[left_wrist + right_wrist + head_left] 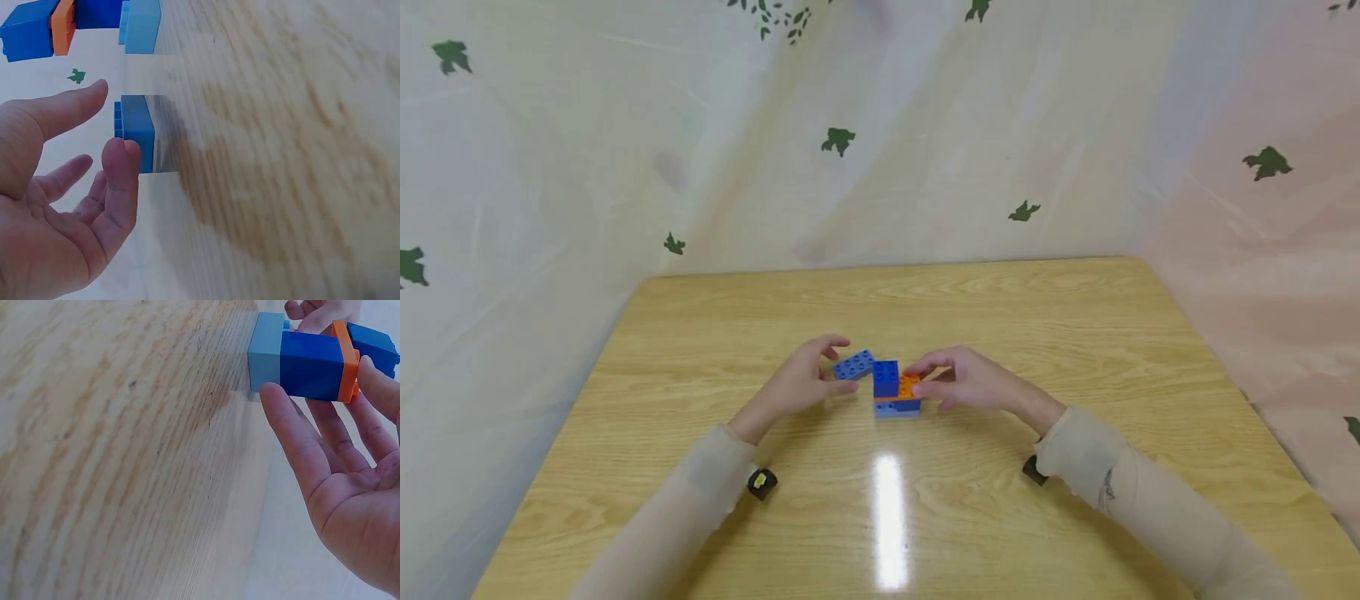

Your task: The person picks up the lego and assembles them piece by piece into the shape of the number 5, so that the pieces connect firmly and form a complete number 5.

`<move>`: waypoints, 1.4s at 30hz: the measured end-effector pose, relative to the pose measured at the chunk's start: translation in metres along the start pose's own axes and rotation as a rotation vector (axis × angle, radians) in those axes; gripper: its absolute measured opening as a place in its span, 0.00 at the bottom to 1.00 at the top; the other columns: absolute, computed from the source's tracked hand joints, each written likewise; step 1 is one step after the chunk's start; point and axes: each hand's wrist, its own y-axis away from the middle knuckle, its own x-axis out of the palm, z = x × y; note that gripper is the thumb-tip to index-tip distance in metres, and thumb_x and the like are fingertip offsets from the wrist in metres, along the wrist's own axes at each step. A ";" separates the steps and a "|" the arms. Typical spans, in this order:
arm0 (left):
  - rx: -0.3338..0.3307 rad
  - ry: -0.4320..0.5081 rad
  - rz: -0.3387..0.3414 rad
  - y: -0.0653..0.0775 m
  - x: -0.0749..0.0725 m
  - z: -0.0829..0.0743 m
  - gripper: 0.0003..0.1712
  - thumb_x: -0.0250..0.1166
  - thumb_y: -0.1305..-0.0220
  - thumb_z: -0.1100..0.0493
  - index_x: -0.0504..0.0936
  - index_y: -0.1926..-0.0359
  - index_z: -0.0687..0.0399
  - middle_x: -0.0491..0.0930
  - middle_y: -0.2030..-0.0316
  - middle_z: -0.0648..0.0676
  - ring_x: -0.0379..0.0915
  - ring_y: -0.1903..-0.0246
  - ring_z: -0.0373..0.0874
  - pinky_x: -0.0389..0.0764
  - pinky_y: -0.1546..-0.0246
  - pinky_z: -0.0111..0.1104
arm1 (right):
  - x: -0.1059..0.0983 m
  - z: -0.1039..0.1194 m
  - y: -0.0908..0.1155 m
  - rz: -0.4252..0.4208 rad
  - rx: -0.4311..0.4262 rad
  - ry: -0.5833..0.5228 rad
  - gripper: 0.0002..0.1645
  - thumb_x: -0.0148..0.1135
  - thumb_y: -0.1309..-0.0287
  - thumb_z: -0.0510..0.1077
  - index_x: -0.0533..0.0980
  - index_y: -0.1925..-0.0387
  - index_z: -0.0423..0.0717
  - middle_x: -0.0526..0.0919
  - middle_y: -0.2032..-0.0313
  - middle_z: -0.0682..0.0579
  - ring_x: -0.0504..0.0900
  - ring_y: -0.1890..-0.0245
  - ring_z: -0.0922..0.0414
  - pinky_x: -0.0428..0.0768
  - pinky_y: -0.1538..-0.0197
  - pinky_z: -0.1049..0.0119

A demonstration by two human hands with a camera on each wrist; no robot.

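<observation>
Near the middle of the table stands a stack of toy building bricks: a light blue brick (264, 356) at the bottom, a dark blue one (310, 364) on it, then a flat orange plate (907, 386) topped by another dark blue brick (886, 378). My right hand (973, 381) holds the stack from its right side, thumb at the orange plate and fingers along the lower bricks. A loose blue brick (854, 365) with two rows of studs lies just left of the stack. My left hand (797, 377) is spread around its left end, thumb and fingers apart.
The wooden table (1037, 304) carries a bright strip of reflected light in front of the stack. Behind it hangs a pale cloth (917, 200) with green leaf and bird shapes. Dark wrist devices (762, 482) show below both sleeves.
</observation>
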 end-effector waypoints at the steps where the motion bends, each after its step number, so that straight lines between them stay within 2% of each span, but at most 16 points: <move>1: -0.011 -0.005 -0.005 -0.001 0.000 0.001 0.43 0.76 0.40 0.57 0.66 0.28 0.60 0.72 0.42 0.64 0.76 0.74 0.47 0.82 0.74 0.37 | 0.000 0.000 0.000 0.001 -0.001 -0.001 0.22 0.65 0.30 0.46 0.78 0.40 0.40 0.82 0.44 0.44 0.85 0.50 0.46 0.87 0.57 0.49; 5: -0.046 -0.007 -0.005 -0.006 0.003 0.003 0.45 0.77 0.41 0.57 0.65 0.28 0.61 0.70 0.40 0.66 0.76 0.78 0.48 0.83 0.78 0.39 | 0.001 0.001 -0.001 -0.001 0.008 -0.006 0.22 0.65 0.30 0.46 0.78 0.40 0.41 0.81 0.43 0.44 0.85 0.50 0.47 0.86 0.57 0.49; 11: -0.063 -0.025 0.017 -0.012 0.006 0.009 0.43 0.77 0.41 0.58 0.66 0.29 0.63 0.72 0.40 0.66 0.76 0.82 0.47 0.81 0.80 0.37 | 0.000 0.001 -0.002 0.001 0.023 -0.009 0.22 0.65 0.31 0.47 0.78 0.40 0.41 0.81 0.44 0.44 0.84 0.50 0.47 0.87 0.57 0.49; 20: -0.135 0.013 0.003 -0.014 0.013 0.013 0.37 0.76 0.40 0.61 0.71 0.33 0.59 0.77 0.45 0.61 0.78 0.72 0.46 0.84 0.77 0.36 | 0.001 -0.001 0.000 0.000 0.021 -0.025 0.23 0.65 0.30 0.47 0.78 0.39 0.41 0.81 0.45 0.44 0.85 0.50 0.47 0.86 0.57 0.49; 30: -0.129 0.009 0.002 -0.011 0.014 0.012 0.30 0.73 0.36 0.60 0.74 0.36 0.62 0.79 0.55 0.58 0.76 0.76 0.45 0.81 0.77 0.34 | 0.002 -0.001 0.001 -0.009 0.030 -0.025 0.23 0.65 0.30 0.47 0.78 0.39 0.41 0.81 0.43 0.44 0.84 0.49 0.47 0.87 0.57 0.49; 42: -0.111 0.011 0.007 -0.005 0.013 0.010 0.31 0.72 0.35 0.53 0.75 0.36 0.62 0.80 0.53 0.57 0.75 0.76 0.43 0.80 0.76 0.34 | 0.004 0.002 0.003 -0.005 0.029 -0.016 0.22 0.64 0.30 0.46 0.78 0.39 0.41 0.81 0.45 0.44 0.84 0.49 0.47 0.87 0.57 0.49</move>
